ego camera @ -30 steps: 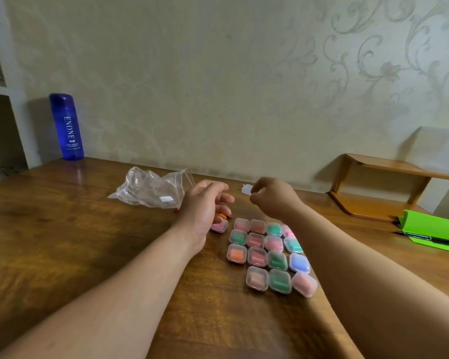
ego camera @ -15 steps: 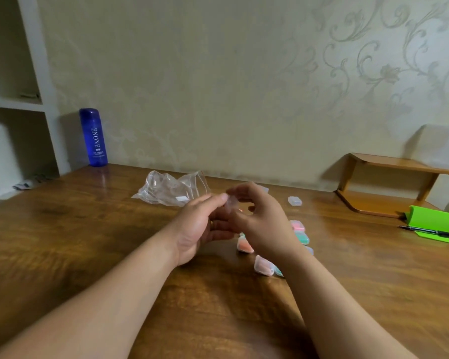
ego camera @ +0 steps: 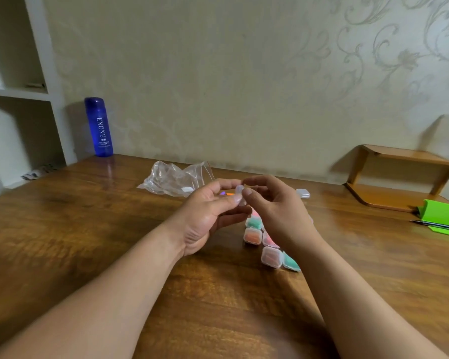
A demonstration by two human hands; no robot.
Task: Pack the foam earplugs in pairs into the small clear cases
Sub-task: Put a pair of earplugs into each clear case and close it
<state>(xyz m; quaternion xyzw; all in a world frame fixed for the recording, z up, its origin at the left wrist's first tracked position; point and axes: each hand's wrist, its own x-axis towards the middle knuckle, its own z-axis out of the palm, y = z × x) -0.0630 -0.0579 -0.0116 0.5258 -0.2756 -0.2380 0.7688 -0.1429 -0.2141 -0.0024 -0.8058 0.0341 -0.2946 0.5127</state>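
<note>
Wooden table (ego camera: pixel 62 229) | left hand (ego camera: pixel 208 216), right hand (ego camera: pixel 275 211) pinch small clear plastic case (ego camera: pixel 240 194) between fingertips; filled cases (ego camera: pixel 259 237) below | likely light, stiff, slippery; grip its edges

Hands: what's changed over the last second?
Both hands rose off the table and met above the packed cases. The left hand and right hand now pinch one small clear case between them. The plastic bag, blue bottle and spare case look unmoved.

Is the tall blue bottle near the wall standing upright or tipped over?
Upright: the tall blue bottle stands on its base on the wooden table.
</note>
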